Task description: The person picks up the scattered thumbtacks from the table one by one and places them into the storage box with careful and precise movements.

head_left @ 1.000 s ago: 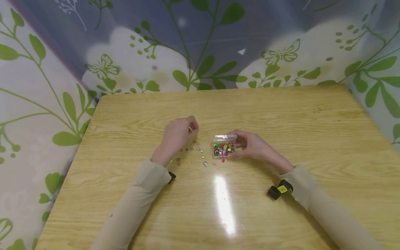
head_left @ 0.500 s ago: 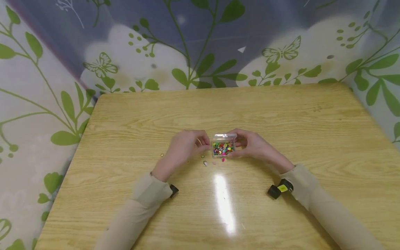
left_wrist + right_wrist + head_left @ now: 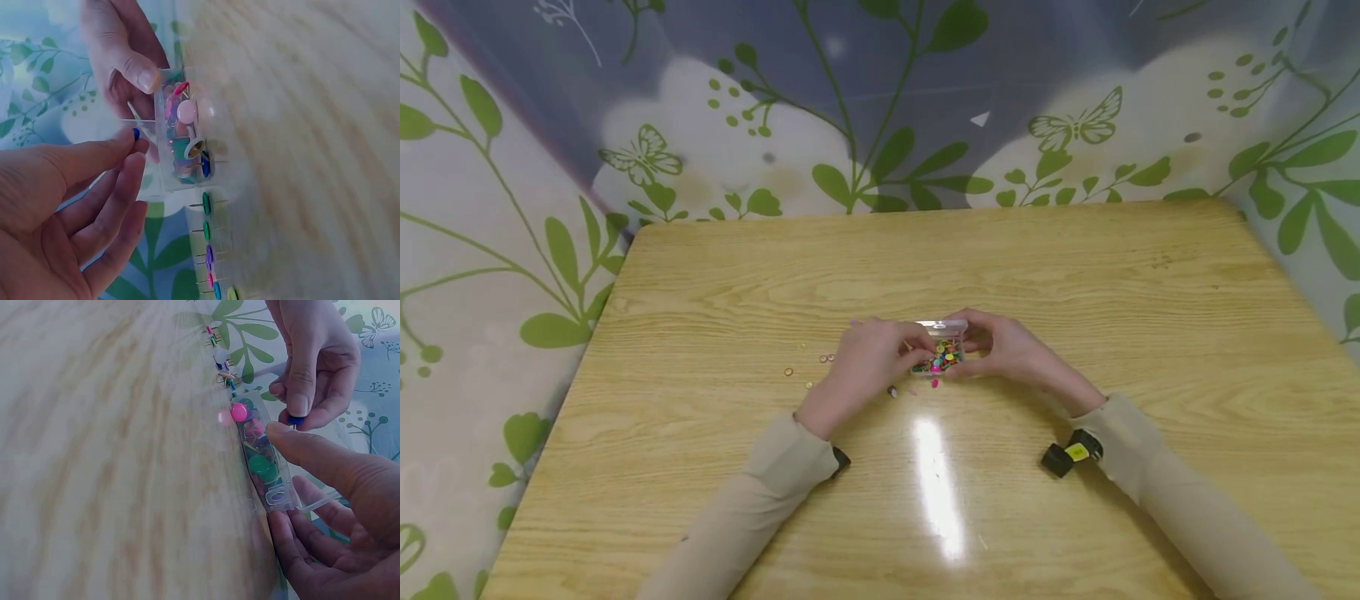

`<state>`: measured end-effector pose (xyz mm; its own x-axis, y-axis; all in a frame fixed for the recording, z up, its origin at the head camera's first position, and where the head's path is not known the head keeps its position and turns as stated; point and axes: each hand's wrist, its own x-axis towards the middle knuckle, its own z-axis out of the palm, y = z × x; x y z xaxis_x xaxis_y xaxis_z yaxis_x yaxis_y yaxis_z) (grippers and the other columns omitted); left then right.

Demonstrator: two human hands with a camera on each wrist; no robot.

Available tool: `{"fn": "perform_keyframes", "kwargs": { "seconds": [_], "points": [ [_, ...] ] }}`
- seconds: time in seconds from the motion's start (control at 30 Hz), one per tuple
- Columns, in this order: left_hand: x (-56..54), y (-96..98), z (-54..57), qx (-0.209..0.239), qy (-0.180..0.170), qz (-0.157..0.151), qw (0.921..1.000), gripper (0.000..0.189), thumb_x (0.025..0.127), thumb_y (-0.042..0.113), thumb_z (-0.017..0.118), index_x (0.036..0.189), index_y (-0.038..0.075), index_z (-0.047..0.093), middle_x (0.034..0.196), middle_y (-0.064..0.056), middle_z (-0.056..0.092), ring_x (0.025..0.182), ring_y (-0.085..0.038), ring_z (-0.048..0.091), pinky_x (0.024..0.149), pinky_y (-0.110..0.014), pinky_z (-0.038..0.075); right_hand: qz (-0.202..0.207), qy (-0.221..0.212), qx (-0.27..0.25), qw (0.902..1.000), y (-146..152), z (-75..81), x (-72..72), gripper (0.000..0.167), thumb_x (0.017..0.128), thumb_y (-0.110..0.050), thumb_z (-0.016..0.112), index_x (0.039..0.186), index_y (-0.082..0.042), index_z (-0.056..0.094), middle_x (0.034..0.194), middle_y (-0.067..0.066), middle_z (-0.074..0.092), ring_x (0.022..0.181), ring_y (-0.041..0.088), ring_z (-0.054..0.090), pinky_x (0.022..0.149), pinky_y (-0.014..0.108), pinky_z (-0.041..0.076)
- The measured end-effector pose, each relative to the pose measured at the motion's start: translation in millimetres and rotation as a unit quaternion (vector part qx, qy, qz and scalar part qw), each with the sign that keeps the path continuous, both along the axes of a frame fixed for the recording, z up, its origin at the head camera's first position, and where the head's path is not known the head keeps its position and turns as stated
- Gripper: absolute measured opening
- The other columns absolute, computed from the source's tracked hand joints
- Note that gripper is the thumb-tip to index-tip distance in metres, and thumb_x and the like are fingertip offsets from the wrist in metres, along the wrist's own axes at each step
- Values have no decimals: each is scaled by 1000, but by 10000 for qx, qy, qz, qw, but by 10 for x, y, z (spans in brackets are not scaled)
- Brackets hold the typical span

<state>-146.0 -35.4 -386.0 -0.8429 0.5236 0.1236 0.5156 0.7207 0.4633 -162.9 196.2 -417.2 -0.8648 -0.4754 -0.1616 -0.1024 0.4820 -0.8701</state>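
Observation:
A blue thumbtack point(image 3: 295, 420), its pin pointing down, is pinched between thumb and index finger of my left hand point(image 3: 868, 362), over the near left part of a small clear plastic box point(image 3: 164, 159). Multicoloured thumbtacks point(image 3: 949, 357) fill the box, and its hinged lid point(image 3: 942, 326) stands raised at the back. From the right side, my right hand point(image 3: 1011, 350) grips the box, thumb at the front and fingers behind. In the left wrist view a green thumbtack point(image 3: 207, 204) stands pin sideways beside the box, with several others in line.
Loose thumbtacks lie on the wooden table point(image 3: 1075, 275) left of the box, among them a brownish one point(image 3: 788, 372) and a dark-and-white one point(image 3: 892, 391). A pink thumbtack point(image 3: 935, 383) lies just in front of the box. A patterned wall point(image 3: 910, 108) borders the table's far edge.
My left hand has moved right, from above the scattered thumbtacks to over the box, and now covers its left part. My right hand and the box have stayed in place.

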Motion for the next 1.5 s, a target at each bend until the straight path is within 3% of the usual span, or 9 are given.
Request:
{"fn": "perform_keyframes", "kwargs": {
  "seconds": [0.2,0.4,0.8,1.0,1.1,1.23,1.37,1.5],
  "points": [
    [0,2,-23,107,282,171,9994,6,92,26,76,95,22,79,79,4,76,59,-6,62,50,-24,37,11,-5,-64,10000,-5,-1,1,61,81,-15,87,134,-7,59,126,17,66,115,35,65,103,51,49],
    [1,-4,-17,209,393,239,9987,6,92,25,77,96,23,80,75,3,74,53,-4,56,40,-20,32,0,3,-40,10000,0,-15,-6,63,80,-15,87,135,-8,58,126,16,66,115,35,65,103,50,49],
    [-2,-25,39,273,177,216,9992,6,95,24,74,98,21,78,87,5,77,67,-7,69,45,-19,41,-56,-100,-16,9999,-11,19,12,65,79,-16,89,135,-12,58,128,14,64,115,34,65,102,49,50],
    [-41,-118,164,398,-47,233,9989,6,97,22,70,99,19,75,91,3,76,74,-9,69,61,-23,53,-34,-152,-87,9998,-14,22,16,64,79,-15,88,135,-11,58,126,14,65,115,34,65,102,48,50],
    [-90,-218,236,576,-103,419,9974,7,98,22,69,100,17,74,93,3,76,75,-10,70,68,-26,56,-37,-156,-81,9998,-16,18,12,65,79,-16,89,136,-10,57,126,15,65,115,34,65,102,48,50],
    [-193,-364,269,619,4,836,9946,9,99,21,68,102,15,74,97,1,76,76,-13,71,65,-29,57,-74,-167,-24,9998,-14,11,10,67,78,-18,90,136,-11,57,126,15,66,115,34,66,102,49,50],
    [-272,-470,256,216,42,1182,9927,9,99,20,68,102,14,74,99,-1,77,76,-15,71,60,-30,54,-78,-165,-11,9998,-15,8,9,68,77,-18,90,136,-11,57,125,14,66,115,33,66,102,48,50],
    [-337,-534,206,-185,-136,1345,9906,6,97,18,70,101,14,74,100,0,77,72,-18,67,57,-32,49,-75,-150,8,9999,-19,13,6,68,77,-17,90,136,-11,57,125,14,66,114,33,66,101,48,51]
  ]
}}
